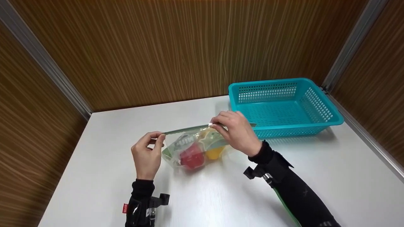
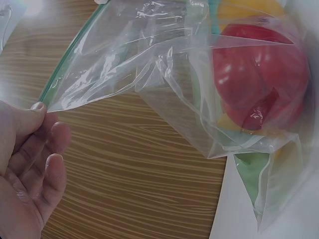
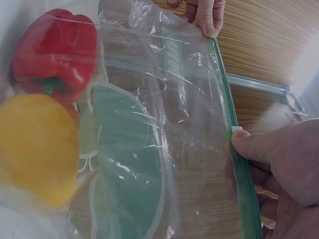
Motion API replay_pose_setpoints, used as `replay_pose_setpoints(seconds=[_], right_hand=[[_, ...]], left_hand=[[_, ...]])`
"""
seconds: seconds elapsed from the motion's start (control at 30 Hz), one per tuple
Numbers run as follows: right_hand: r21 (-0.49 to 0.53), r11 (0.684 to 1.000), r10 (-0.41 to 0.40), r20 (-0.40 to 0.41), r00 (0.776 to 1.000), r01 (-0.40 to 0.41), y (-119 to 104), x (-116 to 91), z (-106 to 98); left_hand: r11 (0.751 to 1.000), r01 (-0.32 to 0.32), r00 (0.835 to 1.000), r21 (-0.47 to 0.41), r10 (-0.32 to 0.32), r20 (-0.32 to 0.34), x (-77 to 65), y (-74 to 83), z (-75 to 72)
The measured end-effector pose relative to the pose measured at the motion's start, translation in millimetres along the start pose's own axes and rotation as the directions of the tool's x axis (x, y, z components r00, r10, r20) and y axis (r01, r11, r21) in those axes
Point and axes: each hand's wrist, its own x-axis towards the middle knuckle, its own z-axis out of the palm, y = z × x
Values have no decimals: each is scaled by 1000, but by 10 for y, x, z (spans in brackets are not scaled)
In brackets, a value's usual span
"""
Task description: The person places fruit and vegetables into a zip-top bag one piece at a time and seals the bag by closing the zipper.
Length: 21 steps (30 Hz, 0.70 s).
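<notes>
A clear zip bag (image 1: 202,138) with green print and a green zip strip hangs between both hands above the white table. Inside it are a red bell pepper (image 3: 56,52) and a yellow bell pepper (image 3: 37,144), low in the bag. My left hand (image 1: 147,154) pinches one end of the strip between thumb and index finger, its other fingers loosely bent. Along the same strip, my right hand (image 1: 235,130) pinches the small white slider (image 3: 236,129) with thumb and fingers. In the head view the yellow pepper is partly hidden behind the bag's print.
A turquoise plastic basket (image 1: 284,129) with perforated sides stands at the back right of the white table (image 1: 110,176), just beyond the right hand. Wood-grain panels (image 1: 157,56) enclose the table at the back and on both sides.
</notes>
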Motion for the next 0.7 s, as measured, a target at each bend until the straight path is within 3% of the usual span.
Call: replay_pose_setpoints(seconds=[0.7], right_hand=[[4, 997, 76, 7, 997, -76, 153, -159, -160]], left_hand=[[1000, 2, 1000, -6, -2, -5, 4, -19, 4]])
